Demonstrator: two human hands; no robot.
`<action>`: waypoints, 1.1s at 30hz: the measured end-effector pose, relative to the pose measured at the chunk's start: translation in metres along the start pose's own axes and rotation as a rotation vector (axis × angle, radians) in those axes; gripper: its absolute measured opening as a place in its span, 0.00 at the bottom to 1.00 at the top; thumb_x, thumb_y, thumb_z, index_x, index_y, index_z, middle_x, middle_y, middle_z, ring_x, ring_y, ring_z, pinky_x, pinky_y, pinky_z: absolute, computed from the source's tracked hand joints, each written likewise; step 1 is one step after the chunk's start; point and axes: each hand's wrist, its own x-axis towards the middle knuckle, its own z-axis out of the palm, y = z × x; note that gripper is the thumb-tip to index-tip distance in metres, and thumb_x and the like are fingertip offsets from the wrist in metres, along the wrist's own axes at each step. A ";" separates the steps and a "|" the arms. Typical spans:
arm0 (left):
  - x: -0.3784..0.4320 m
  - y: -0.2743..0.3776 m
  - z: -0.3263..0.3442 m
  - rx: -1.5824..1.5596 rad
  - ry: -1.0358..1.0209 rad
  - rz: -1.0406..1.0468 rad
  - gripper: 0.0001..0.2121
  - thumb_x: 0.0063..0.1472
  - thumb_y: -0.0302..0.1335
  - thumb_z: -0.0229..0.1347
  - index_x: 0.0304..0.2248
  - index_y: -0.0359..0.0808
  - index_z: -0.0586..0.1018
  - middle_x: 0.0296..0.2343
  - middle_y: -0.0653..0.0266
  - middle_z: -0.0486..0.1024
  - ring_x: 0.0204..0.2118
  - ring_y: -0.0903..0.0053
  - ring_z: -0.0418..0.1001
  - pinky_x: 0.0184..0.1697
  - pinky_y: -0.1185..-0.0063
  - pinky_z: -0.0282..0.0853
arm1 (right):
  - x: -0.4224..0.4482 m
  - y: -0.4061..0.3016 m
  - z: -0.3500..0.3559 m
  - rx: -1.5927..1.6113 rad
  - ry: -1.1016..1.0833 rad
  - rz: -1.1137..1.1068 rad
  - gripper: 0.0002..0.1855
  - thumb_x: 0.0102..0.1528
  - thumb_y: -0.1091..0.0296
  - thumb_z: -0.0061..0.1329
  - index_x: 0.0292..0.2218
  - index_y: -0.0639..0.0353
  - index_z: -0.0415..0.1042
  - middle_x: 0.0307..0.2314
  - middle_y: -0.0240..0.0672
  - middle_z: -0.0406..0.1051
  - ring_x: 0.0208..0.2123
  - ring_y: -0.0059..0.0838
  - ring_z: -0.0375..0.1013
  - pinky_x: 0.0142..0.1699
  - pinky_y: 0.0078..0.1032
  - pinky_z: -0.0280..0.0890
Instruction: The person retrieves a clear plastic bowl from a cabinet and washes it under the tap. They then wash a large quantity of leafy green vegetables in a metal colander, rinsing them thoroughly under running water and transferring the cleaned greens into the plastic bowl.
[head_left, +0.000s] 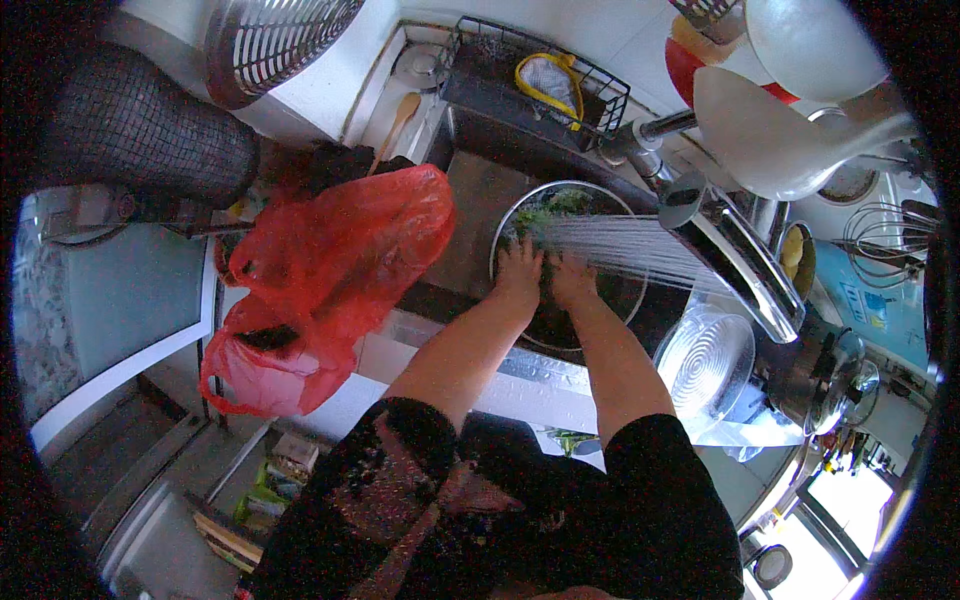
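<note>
Both my hands reach into a round, thin-rimmed basin (570, 182) standing in the dark sink (480, 202). Green leafy vegetables (564, 204) lie at its far side. My left hand (519, 276) is palm down with fingers apart, its fingertips at the near edge of the greens. Close beside it on the right is my right hand (573, 280); spray blurs its fingers, so their grip is unclear. From the chrome faucet (724, 255), a fan of water (619, 238) streams leftward across the basin, over the right fingertips and onto the greens.
A red plastic bag (337, 247) sits left of the sink, near a wooden spoon (405, 112). Behind the sink, a black wire rack (611, 112) holds a yellow-rimmed mesh item (551, 82). Clear plastic containers (705, 360) and a lidded pot (806, 379) stand right.
</note>
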 end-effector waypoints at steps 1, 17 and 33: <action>0.003 0.001 0.003 -0.022 0.046 -0.017 0.23 0.64 0.32 0.46 0.58 0.35 0.68 0.62 0.42 0.54 0.64 0.46 0.53 0.63 0.56 0.54 | -0.002 -0.002 -0.011 0.089 0.015 0.009 0.28 0.58 0.54 0.48 0.58 0.46 0.62 0.56 0.50 0.62 0.57 0.52 0.63 0.60 0.46 0.58; -0.034 -0.016 -0.117 -0.344 0.169 0.193 0.25 0.55 0.33 0.59 0.54 0.42 0.73 0.58 0.53 0.61 0.62 0.50 0.54 0.62 0.54 0.53 | -0.083 0.042 -0.098 0.132 -0.015 -0.188 0.35 0.57 0.52 0.52 0.61 0.53 0.59 0.58 0.46 0.62 0.61 0.49 0.59 0.64 0.44 0.54; 0.031 -0.012 -0.052 -0.680 0.060 -0.078 0.10 0.60 0.26 0.48 0.35 0.34 0.80 0.41 0.48 0.75 0.51 0.56 0.70 0.52 0.60 0.66 | -0.031 0.037 -0.052 0.308 0.156 0.118 0.26 0.50 0.67 0.57 0.51 0.55 0.69 0.46 0.48 0.72 0.46 0.54 0.71 0.52 0.43 0.67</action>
